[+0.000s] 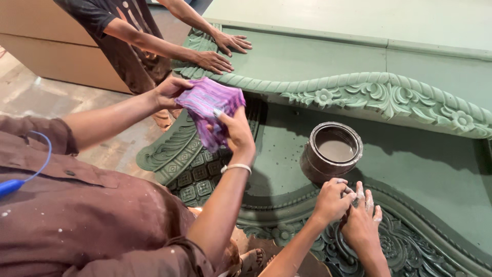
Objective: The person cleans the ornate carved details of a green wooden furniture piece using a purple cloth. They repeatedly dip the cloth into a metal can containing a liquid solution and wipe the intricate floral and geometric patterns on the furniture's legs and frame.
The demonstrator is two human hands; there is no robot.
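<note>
Soft, even light fills the scene, bright at the top right and dimmer at the lower left. The metal tin (331,152) throws a faint shadow leftward across the green carved panel (420,169). Focus is sharp, without glare; edges bend slightly.

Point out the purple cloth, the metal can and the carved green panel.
purple cloth (207,105), head view, on the striped fold stretched between the hands.
metal can (313,165), head view, on its outer side wall.
carved green panel (389,95), head view, on the raised flower carving.
</note>
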